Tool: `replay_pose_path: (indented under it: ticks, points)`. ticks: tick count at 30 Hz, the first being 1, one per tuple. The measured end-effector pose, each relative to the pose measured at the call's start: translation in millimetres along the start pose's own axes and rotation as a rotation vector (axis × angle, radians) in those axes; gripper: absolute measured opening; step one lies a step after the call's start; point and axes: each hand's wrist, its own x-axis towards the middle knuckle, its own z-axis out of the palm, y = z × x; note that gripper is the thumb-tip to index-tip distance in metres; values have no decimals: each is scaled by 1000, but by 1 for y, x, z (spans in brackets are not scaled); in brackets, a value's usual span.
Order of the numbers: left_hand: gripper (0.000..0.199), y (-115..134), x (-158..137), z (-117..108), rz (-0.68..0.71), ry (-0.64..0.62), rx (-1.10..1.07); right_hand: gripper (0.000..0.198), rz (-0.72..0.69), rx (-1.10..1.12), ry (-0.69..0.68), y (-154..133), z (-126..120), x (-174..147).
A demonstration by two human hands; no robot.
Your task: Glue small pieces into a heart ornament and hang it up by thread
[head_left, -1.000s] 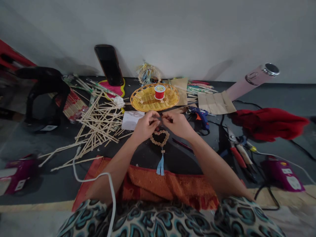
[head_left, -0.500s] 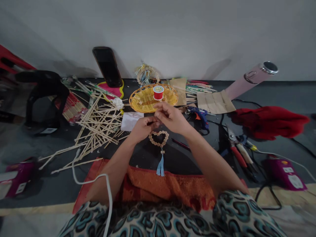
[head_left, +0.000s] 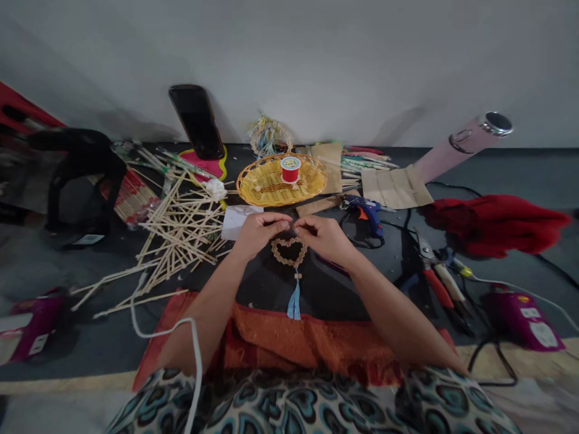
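Observation:
My left hand [head_left: 262,234] and my right hand [head_left: 324,236] face each other at the middle of the table, fingertips a small gap apart. Both are closed in a pinch; whatever is between the fingers is too fine to make out, perhaps a thread. Just below the fingertips is a heart-shaped beaded ornament [head_left: 275,255] with a small bead and a light blue tassel [head_left: 294,302] at its point. Whether it hangs from my fingers or lies on the table, I cannot tell. Behind my hands, a red thread spool [head_left: 290,173] stands in a yellow woven basket [head_left: 257,188].
Loose thin sticks [head_left: 181,232] cover the left side. A blue glue gun [head_left: 371,217], pliers [head_left: 434,271], a red cloth [head_left: 497,226] and a pink flask [head_left: 456,147] are on the right. A phone [head_left: 198,122] leans on the wall. An orange towel [head_left: 307,340] lines the front edge.
My right hand has come down and toward me, from above the left hand to level with it. The heart ornament has shifted very slightly.

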Motion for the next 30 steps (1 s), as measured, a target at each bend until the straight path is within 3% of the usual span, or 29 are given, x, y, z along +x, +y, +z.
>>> replay_pose_path:
  ticks: [7, 10, 15, 17, 21, 23, 30]
  points:
    - [25, -2, 0, 0, 9, -46, 14, 13, -168, -33, -37, -7, -3, -9]
    - [21, 0, 0, 2, 59, -21, 73, 13, -66, 33, 32, -1, 0, -5]
    - [25, -2, -1, 4, 115, -22, 124, 44, 34, 150, 58, 14, 14, 3]
    - [26, -4, -1, 3, 167, 18, 272, 44, 52, 184, 35, 17, 19, 5]
    - [21, -7, -2, 0, 329, 105, 802, 41, 94, 238, 34, 20, 23, 3]
    - [19, -7, -2, 0, 395, 106, 918, 41, 100, 276, 7, 20, 21, 2]
    - [18, -6, -3, 9, 463, 176, 773, 23, 100, 238, -102, 17, 16, 10]
